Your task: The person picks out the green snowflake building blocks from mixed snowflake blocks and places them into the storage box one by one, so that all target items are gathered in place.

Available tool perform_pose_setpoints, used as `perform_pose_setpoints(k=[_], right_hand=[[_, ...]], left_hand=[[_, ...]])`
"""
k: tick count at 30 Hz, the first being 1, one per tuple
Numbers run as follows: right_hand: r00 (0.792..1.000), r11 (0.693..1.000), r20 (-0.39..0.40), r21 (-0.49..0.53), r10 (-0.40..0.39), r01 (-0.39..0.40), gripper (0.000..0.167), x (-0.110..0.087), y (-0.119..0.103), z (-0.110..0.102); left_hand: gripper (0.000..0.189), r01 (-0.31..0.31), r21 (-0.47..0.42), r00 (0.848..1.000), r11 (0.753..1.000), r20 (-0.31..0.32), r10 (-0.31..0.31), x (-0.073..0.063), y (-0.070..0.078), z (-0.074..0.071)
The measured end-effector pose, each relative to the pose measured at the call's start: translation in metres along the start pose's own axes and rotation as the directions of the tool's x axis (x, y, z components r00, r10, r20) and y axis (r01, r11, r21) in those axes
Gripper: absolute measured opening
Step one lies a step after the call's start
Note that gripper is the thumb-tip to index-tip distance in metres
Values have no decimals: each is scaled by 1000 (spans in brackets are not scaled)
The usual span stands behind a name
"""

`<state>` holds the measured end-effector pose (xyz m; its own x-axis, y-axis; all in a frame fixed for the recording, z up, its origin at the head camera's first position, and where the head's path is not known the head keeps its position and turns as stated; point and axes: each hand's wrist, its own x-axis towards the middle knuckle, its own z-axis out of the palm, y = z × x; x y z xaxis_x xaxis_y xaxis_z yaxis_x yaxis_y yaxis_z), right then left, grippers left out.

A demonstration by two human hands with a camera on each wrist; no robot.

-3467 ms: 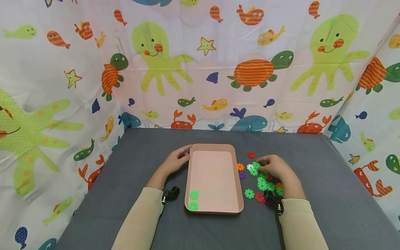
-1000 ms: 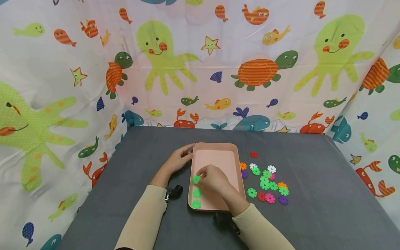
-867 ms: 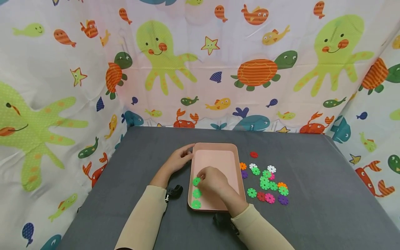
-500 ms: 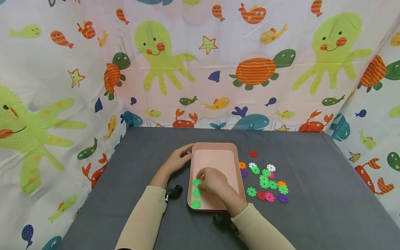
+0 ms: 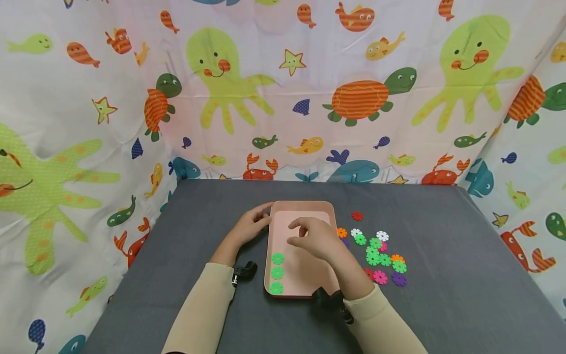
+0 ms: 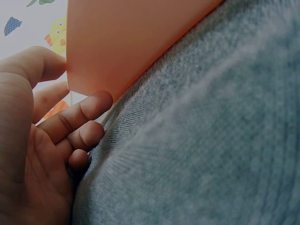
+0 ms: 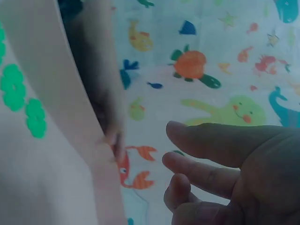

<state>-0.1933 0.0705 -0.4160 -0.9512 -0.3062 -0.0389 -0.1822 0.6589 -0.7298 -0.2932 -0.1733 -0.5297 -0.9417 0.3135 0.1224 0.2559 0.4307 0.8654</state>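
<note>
My left hand [image 5: 248, 227] rests at the left edge of the pink tray [image 5: 305, 282], its fingertips touching the rim. In the left wrist view the fingers [image 6: 75, 117] are loosely bent against the tray's outer side [image 6: 126, 42]. Over the middle of the tray hovers my right hand [image 5: 319, 239], thumb and fingers apart with nothing between them. Inside the tray, three green notched flower-shaped discs stand in a column along the left wall: a top one [image 5: 277, 258], a middle one [image 5: 277, 272] and a bottom one [image 5: 276, 288].
Right of the tray lie several loose discs: green ones [image 5: 373, 255], a red one [image 5: 357, 216], a white one [image 5: 382, 236], a pink one [image 5: 380, 278], a purple one [image 5: 399, 280] and an orange one [image 5: 342, 232]. Grey cloth [image 5: 464, 275] covers the table; a printed curtain [image 5: 283, 98] hangs behind.
My right hand brought a green disc from the pile into the tray, set it above the other two, let go and lifted up and right. My left hand has stayed at the tray edge.
</note>
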Motion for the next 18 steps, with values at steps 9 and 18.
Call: perform_pose_setpoints(k=[9,18], right_hand=[[996,993,-71,112,51,-43,34,-5,17,-44],[998,992,-64,125,17,-8,39,-6,53,-80]], left_hand=[[50,-48,-4,999,999,5,48,2,-4,1],[50,-32,-4,999,999,8,32,2,-3,0]])
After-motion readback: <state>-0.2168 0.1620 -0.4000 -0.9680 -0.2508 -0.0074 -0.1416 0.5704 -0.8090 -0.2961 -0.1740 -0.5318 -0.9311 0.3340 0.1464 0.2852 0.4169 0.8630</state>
